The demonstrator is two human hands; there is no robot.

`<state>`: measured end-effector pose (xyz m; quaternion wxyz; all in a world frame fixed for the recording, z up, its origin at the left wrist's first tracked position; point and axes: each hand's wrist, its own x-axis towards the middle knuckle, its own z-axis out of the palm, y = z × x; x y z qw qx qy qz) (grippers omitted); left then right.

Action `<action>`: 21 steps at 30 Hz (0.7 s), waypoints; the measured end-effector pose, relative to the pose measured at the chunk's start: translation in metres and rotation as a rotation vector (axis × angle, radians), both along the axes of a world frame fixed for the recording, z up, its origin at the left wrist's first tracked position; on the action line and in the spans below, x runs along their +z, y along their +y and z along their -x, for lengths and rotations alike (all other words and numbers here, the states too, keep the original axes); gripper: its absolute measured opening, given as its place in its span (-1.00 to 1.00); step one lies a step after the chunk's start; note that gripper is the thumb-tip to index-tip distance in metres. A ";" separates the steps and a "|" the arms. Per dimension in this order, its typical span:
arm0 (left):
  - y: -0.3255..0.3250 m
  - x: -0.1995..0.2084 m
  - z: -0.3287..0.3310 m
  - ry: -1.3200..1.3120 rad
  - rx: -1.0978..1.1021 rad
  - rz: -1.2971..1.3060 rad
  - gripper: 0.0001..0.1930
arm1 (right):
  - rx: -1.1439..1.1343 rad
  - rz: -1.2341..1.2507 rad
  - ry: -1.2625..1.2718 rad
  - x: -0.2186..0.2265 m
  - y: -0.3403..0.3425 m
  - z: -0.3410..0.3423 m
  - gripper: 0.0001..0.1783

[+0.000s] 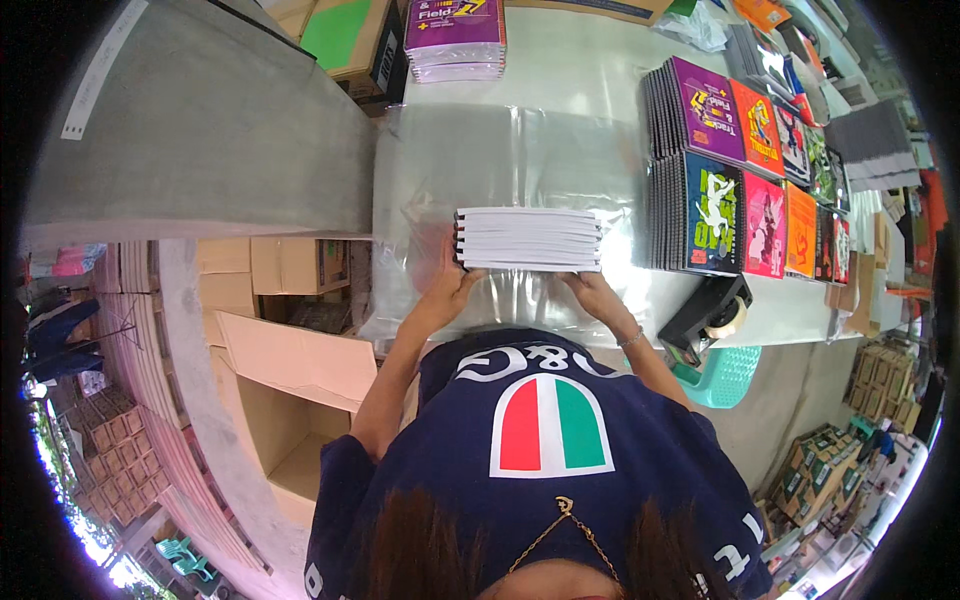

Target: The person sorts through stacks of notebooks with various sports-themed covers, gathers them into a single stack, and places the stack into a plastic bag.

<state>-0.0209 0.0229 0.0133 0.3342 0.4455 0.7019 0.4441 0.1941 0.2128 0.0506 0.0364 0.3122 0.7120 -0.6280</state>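
Observation:
A stack of spiral notebooks (530, 240) stands at the middle of the table, its white page edges toward me and its dark bindings at the left end. My left hand (445, 290) is closed around its near left corner, with some fingers hidden along the side. At the near right corner, my right hand (594, 294) grips the stack, fingers partly out of sight beneath or behind it. Under the stack lies a clear plastic sheet or bag (430, 165), spread over the pale table (580, 50).
Rows of stacked notebooks with colourful covers (715, 110) line the right side. Nearer me are a black tape dispenser (705, 315) and a green plastic basket (735, 375). A purple-covered notebook stack (455, 45) sits at the back. Left are a grey surface (220, 120) and an open cardboard box (290, 425).

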 end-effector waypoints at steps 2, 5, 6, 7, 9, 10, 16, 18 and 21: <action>-0.006 -0.002 0.001 0.058 -0.037 -0.025 -0.65 | -0.035 -0.057 0.023 -0.009 -0.004 -0.008 -0.38; -0.012 -0.008 0.001 0.168 -0.027 -0.139 -0.68 | -0.001 -0.208 0.065 -0.032 -0.006 -0.022 -0.38; -0.013 -0.007 0.002 0.177 -0.021 -0.166 -0.69 | -0.030 -0.188 0.058 -0.026 -0.007 -0.020 -0.38; -0.011 -0.008 0.003 0.134 -0.027 -0.160 -0.68 | -0.059 -0.169 0.051 -0.021 -0.009 -0.017 -0.37; -0.006 -0.005 0.005 0.048 -0.018 -0.148 -0.68 | -0.110 -0.094 0.058 -0.019 -0.007 -0.010 -0.35; -0.002 -0.001 0.005 0.004 -0.003 -0.142 -0.68 | -0.154 -0.039 0.055 -0.016 -0.009 -0.008 -0.33; 0.004 0.012 0.013 -0.084 -0.064 0.001 -0.19 | -0.323 0.113 0.170 -0.010 -0.009 0.000 -0.19; 0.014 0.028 0.014 -0.182 -0.008 -0.021 -0.17 | -0.320 0.082 0.215 -0.004 0.000 0.006 -0.14; 0.041 0.054 0.026 -0.289 0.088 -0.041 -0.17 | -0.342 0.136 0.295 0.025 0.011 0.022 -0.21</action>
